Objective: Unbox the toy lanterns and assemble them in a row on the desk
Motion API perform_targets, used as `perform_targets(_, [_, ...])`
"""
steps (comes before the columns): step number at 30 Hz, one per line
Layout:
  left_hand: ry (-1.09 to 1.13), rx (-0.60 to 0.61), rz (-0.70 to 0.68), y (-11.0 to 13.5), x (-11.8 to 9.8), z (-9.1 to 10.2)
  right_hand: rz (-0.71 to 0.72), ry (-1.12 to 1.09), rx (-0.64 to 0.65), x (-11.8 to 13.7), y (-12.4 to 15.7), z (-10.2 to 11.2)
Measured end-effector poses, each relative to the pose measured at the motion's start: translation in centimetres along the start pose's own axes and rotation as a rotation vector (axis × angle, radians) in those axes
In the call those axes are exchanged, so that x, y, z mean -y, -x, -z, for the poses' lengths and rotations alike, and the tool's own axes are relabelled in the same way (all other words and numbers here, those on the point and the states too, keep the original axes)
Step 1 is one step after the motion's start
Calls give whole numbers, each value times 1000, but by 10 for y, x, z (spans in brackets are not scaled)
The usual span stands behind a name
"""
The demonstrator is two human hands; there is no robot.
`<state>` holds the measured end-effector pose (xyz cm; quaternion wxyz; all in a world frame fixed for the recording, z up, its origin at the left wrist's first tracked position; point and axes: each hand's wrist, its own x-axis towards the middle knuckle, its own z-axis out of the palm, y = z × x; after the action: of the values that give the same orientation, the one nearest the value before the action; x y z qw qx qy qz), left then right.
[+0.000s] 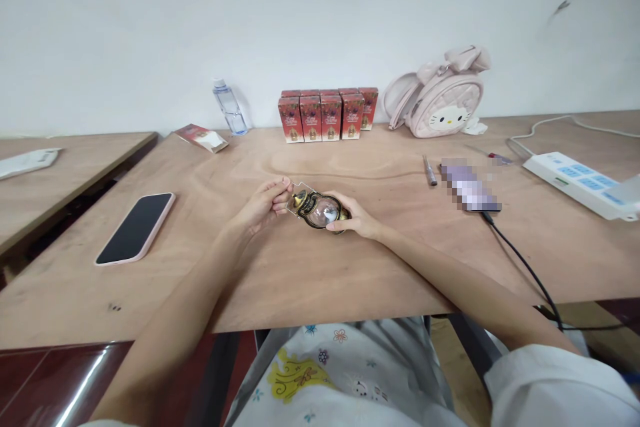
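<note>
A small lantern [320, 210] with a clear rounded globe and a black-and-gold frame lies on its side just above the table, its top toward the left. My right hand [356, 217] is wrapped round its base, the thumb in front and the fingers behind. At the top, my left hand [267, 203] pinches the thin wire handle [305, 185] between thumb and fingers. Both hands are closed. The fingers behind the lantern are partly hidden.
Several red printed boxes [321, 119] stand by the wall, near a clear bottle [231, 107] and a flattened red box [203, 137]. A pink bag [445, 103], screwdriver [429, 171], charging phone [470, 185] and power strip [580, 180] are right; another phone [136, 228] lies left.
</note>
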<state>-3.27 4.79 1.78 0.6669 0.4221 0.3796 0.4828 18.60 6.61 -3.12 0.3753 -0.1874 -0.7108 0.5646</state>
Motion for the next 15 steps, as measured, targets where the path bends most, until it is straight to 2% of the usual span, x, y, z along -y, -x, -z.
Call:
perform_targets(7, [255, -154, 186, -1, 2, -14, -25, -64, 33, 6, 0, 3])
perform_targets(12, [529, -278, 312, -2, 6, -23, -71, -122, -4, 2, -1, 4])
perform_targets(15, [600, -319, 356, -1, 8, -26, -77, -156, -24, 0, -1, 5])
